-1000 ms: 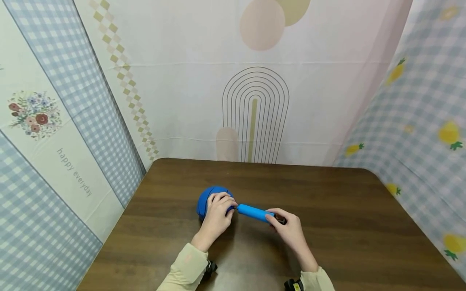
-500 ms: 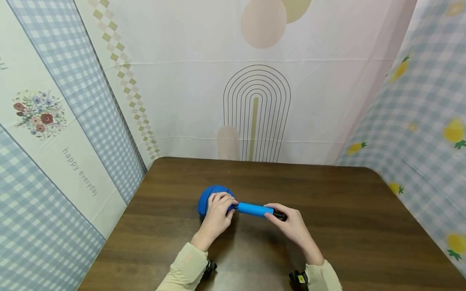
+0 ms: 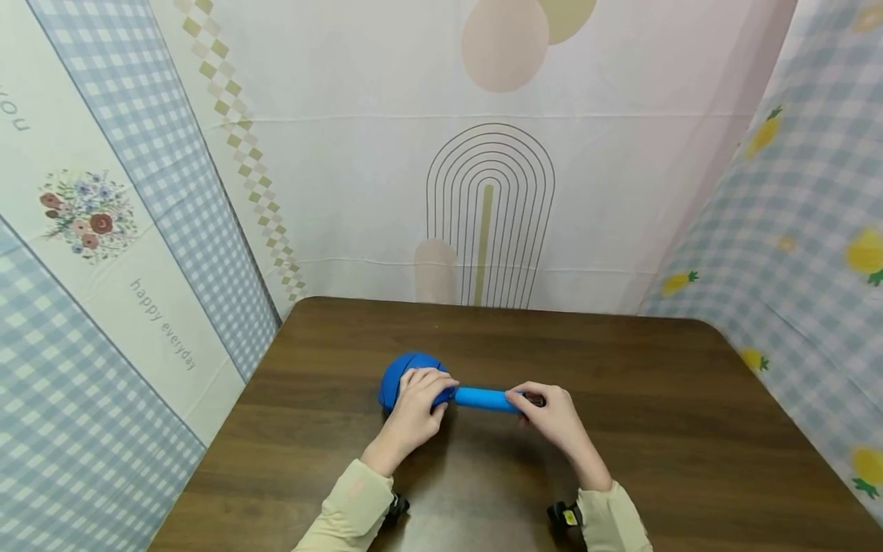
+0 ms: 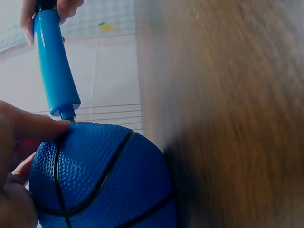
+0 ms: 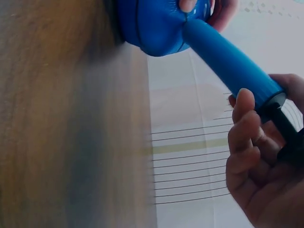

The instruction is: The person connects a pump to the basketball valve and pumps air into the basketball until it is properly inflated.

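Note:
A small blue basketball [image 3: 392,381] with black seams rests on the table, its side looking dented in the right wrist view. My left hand [image 3: 416,402] grips it from above, fingertips by the spot where a thin needle [image 4: 71,120] meets the ball. From that needle a bright blue hand pump [image 3: 485,399] extends to the right, nearly level above the table. My right hand [image 3: 554,416] holds the pump's far end, fingers around the barrel's end and by the black plunger rod [image 5: 282,119]. The palm partly hides the black handle.
The brown wooden table [image 3: 621,376] has rounded far corners. Behind it hangs a pale printed cloth [image 3: 345,192]. Checked cloths hang at the left [image 3: 186,153] and right [image 3: 793,253]. Dark wrist cameras sit at both sleeves.
The pump has swung from a slant to nearly level. My right hand shifted slightly right, and the black handle first showed more, then less. My left hand stays on the ball; the view drifted slightly.

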Demonstrator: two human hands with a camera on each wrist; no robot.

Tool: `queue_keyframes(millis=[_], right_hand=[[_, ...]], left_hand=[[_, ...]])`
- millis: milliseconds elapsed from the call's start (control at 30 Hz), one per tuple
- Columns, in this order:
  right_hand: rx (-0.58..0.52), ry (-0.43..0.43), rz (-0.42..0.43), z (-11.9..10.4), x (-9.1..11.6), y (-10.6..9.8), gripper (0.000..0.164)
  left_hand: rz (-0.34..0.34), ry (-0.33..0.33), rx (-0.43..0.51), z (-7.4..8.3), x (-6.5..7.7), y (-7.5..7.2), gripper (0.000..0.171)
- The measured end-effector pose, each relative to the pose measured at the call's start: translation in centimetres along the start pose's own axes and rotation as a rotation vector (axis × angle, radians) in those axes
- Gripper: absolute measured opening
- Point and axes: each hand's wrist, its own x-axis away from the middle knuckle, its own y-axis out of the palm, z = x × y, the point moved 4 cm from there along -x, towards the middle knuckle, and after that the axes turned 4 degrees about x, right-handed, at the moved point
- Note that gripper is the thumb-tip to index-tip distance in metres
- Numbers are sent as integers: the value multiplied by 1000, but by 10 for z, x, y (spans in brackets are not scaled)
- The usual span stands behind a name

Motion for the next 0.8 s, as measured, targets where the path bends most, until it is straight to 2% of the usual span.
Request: queue_keyframes(millis=[133,233,300,467,533,633,733,800], right_hand=[[-49,130,-41,4,-1,0,35],[-91,168,-71,6,-1,-1,38],[-112,149,-101,7,-1,-1,39],[-90,29,-160,7,-2,-2,41],[-61,1,-141,7,-3,-3,39],[13,-10,-57,8,-5,-6,31],[87,5,18,9,-7,-8,26],[127,14,39,9,-9,-9,25]], left_hand=[[-5,0,-5,1,-1,4,31],[4,11,-11,1,-1,5,31],[18,16,-15,1,-2,6,31],[43,17,-22,-1,-1,5,31],[42,15,-20,-1,-1,5,31],[35,14,-15,-1,-1,6,29],[29,17,-15,-1,-1,7,26],[26,23,-22,0,-2,8,25]])
